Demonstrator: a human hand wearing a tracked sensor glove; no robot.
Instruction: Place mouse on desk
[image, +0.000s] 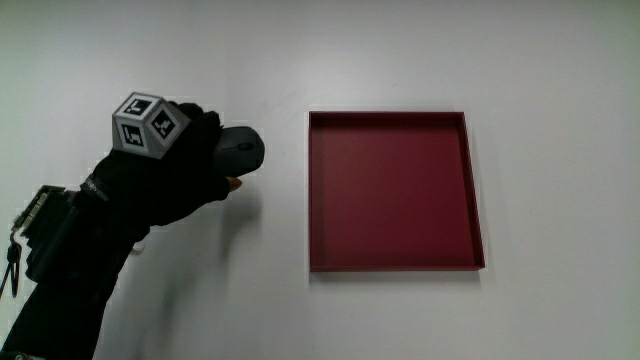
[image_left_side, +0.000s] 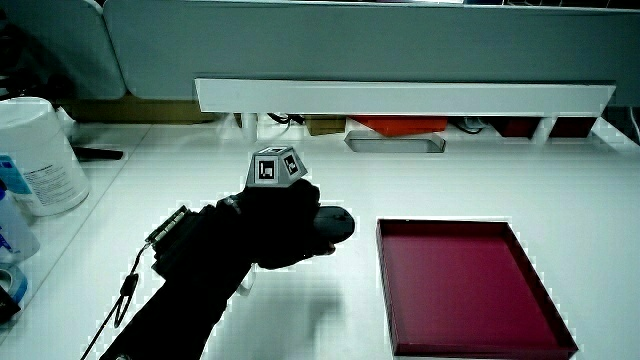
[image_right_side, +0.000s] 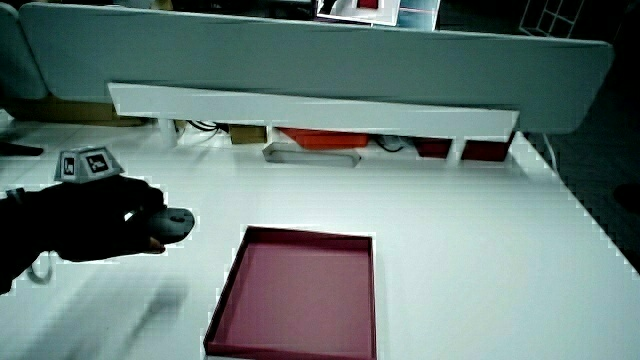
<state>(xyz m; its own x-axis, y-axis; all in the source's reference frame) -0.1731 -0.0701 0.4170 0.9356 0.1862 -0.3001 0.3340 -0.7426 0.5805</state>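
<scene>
My hand (image: 165, 175) was closed around the dark mouse (image: 243, 152), fingers wrapped over its top. Mouse was in my grip over the white table (image: 560, 60), near the red tray (image: 476, 190) and outside it, its front end poking out toward the tray in both side views (image_left_side: 338, 225) (image_right_side: 180, 222)

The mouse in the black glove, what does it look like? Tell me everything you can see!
The mouse is dark grey with a smooth, rounded back, like matte plastic. Only its front part shows; the rest is hidden inside the hand, whose gloved fingers curl around it. No cable or buttons can be made out. It sits beside the red tray, not in it and not touching it. In a side view a shadow lies on the white table beneath it, so it seems to be held a little above the surface.
</scene>
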